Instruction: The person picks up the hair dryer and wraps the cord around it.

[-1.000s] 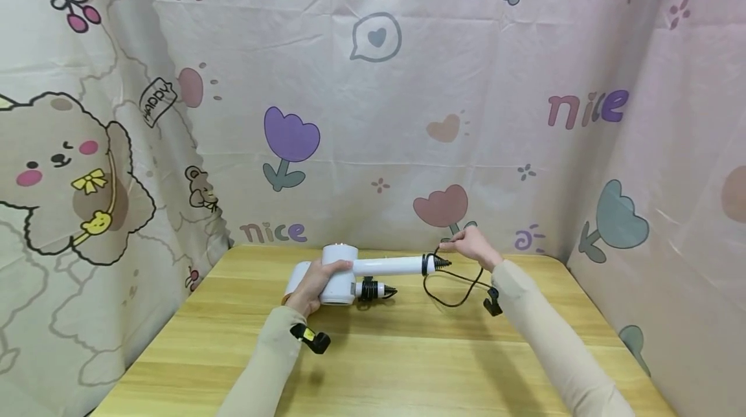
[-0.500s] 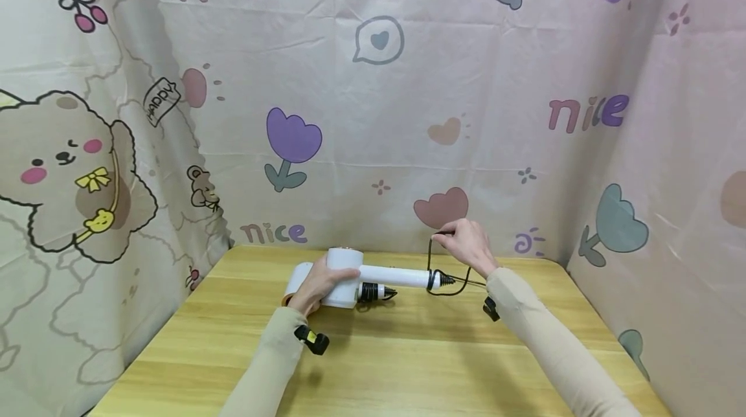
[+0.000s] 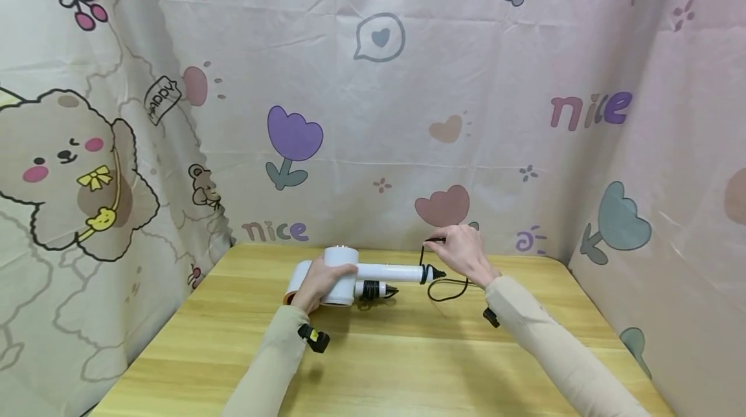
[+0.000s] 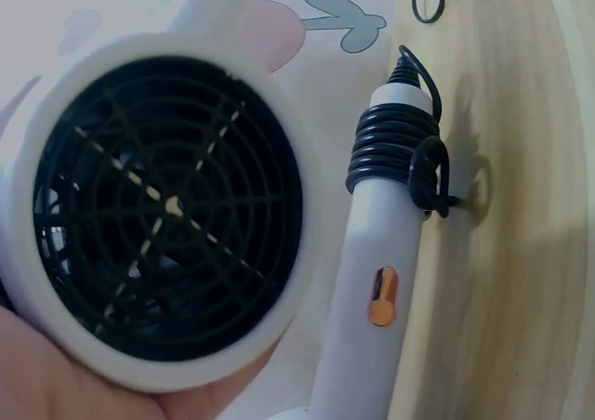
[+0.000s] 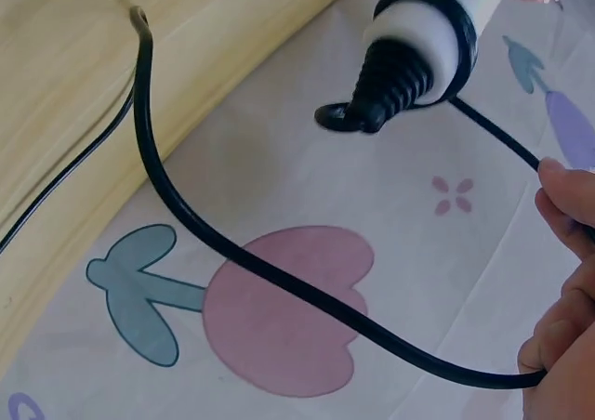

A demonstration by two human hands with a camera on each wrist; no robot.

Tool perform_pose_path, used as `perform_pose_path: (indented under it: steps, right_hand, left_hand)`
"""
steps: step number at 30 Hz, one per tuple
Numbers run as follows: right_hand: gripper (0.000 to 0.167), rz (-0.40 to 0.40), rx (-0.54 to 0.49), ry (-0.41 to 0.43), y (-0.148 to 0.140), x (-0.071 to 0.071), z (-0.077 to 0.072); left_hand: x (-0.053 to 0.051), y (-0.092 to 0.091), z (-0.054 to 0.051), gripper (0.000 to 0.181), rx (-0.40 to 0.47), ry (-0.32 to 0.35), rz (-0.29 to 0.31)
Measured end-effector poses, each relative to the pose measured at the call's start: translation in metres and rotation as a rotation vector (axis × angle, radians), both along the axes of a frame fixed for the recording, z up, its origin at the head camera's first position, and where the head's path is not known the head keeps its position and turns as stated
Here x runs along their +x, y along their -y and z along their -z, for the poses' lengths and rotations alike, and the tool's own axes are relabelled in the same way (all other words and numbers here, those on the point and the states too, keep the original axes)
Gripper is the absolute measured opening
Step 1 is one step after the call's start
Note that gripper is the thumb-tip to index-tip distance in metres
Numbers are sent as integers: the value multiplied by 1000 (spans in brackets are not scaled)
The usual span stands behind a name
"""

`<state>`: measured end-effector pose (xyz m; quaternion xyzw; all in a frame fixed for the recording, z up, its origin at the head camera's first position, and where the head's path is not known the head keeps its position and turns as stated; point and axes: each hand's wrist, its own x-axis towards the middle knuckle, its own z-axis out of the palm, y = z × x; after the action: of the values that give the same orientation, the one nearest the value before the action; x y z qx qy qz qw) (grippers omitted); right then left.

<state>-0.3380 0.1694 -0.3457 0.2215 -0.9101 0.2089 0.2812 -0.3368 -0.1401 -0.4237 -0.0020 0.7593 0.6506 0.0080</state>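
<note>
My left hand (image 3: 313,285) grips the white body of a hair dryer (image 3: 342,278), lifted over the table with its handle pointing right. In the left wrist view, the dryer's round dark grille (image 4: 172,206) faces the camera. Black cord is looped around the handle's end near the ribbed cord sleeve (image 5: 400,72). My right hand (image 3: 465,252) pinches the black power cord (image 5: 297,288) just above and right of that end. One stretch runs taut from fingers to handle; the rest hangs in a loose loop. The plug is not visible.
A second white hair dryer (image 4: 367,253) lies on the table behind my left hand, black cord coiled around its handle and a copper-coloured switch showing. The wooden table (image 3: 408,365) meets a printed curtain (image 3: 350,112) at the back and sides.
My right hand rose with the cord, then came slightly left toward the handle's end, pulling a stretch taut. The held dryer's handle tipped down, then levelled again. My left hand kept its grip.
</note>
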Motion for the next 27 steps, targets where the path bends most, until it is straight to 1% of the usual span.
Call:
perform_pose_path:
  steps: [3, 6, 11, 17, 19, 24, 27]
  right_hand:
    - [9, -8, 5, -29, 1, 4, 3]
    - [6, -12, 16, -80, 3, 7, 6]
    - [8, -57, 78, -185, 5, 13, 11]
    - [10, -78, 104, -245, 7, 17, 21]
    - [10, -86, 104, -265, 8, 17, 25]
    - [11, -133, 96, -367, 10, 17, 33]
    - [11, -166, 112, -440, 9, 16, 36]
  left_hand:
    - [-1, -2, -2, 75, -16, -14, -21]
    - [-1, -3, -4, 75, -20, -20, -42]
    - [0, 0, -2, 70, 7, 13, -83]
    - [0, 4, 5, 72, 59, 33, -118]
    - [0, 5, 7, 73, 74, 36, -140]
    - [-1, 4, 10, 74, 148, 66, -208]
    - [-2, 2, 10, 78, 200, 84, -221]
